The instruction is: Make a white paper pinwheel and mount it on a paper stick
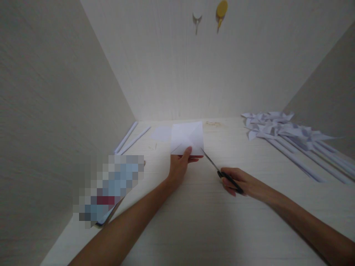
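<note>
My left hand (181,162) grips a white square of paper (188,135) at its near edge, thumb on top and fingers underneath. Diagonal creases cross the paper, and a slit or cut line seems to show near its lower left corner. In my right hand (234,181) are scissors with black handles (231,182). Their metal blades point up and left, with the tips at the paper's lower right corner. How far apart the blades are is hard to see.
Several paper pinwheels (277,127) with rolled paper sticks lie in a pile at the right. Rolled paper sticks (134,140) and a flat paper piece (161,133) lie at the left, near a pixelated object (116,188). Two hooks, including a yellow hook (222,9), hang on the back wall.
</note>
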Demonstrator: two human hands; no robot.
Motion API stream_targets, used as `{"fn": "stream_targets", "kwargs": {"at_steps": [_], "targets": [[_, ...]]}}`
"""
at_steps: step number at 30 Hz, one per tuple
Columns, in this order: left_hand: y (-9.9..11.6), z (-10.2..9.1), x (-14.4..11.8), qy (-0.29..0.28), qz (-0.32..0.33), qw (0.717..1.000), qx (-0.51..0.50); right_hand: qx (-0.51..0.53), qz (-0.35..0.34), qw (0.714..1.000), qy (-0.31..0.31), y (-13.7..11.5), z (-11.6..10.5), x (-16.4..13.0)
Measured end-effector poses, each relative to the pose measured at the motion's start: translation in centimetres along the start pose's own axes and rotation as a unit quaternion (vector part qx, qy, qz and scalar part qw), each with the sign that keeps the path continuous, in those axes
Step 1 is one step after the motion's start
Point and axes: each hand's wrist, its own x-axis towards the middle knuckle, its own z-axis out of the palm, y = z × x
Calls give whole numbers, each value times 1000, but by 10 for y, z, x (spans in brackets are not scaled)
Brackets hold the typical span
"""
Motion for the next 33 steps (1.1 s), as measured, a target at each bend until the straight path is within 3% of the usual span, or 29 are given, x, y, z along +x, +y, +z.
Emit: {"fn": "stream_targets", "kwargs": {"at_steps": [33], "targets": [[2,4,-6,5,-14,1000,-21,-3,23,999,26,-9,5,-2]]}}
